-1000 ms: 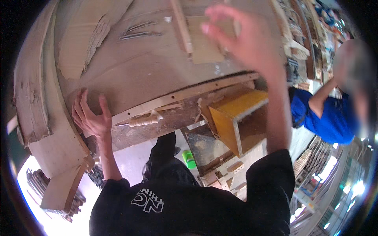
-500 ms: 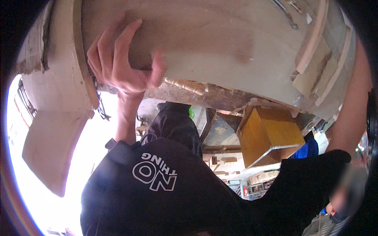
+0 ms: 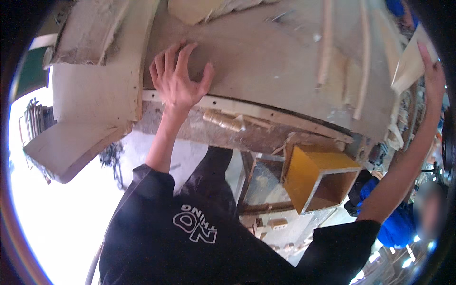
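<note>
My left hand (image 3: 178,80) rests near the front edge of a flat brown workbench top (image 3: 256,61). Its fingers are spread and bent, with the fingertips on the surface and nothing in them. Far to the right, at the rim of the view, my right hand (image 3: 433,71) grips a thin, pale piece of wood (image 3: 408,61) by its edge. Part of that hand lies in the dark border. Long wooden strips (image 3: 326,45) lie on the bench between the two hands.
A curved pale wooden panel (image 3: 102,85) stands left of the bench. A turned wooden piece (image 3: 222,121) lies below the front edge. An open yellow box (image 3: 316,164) juts out under the bench. Another person in blue (image 3: 401,223) is at the lower right.
The view has shifted, showing more of the bench. My right hand, out of view before, now appears with the pale wood piece. My left hand stays spread on the bench.
</note>
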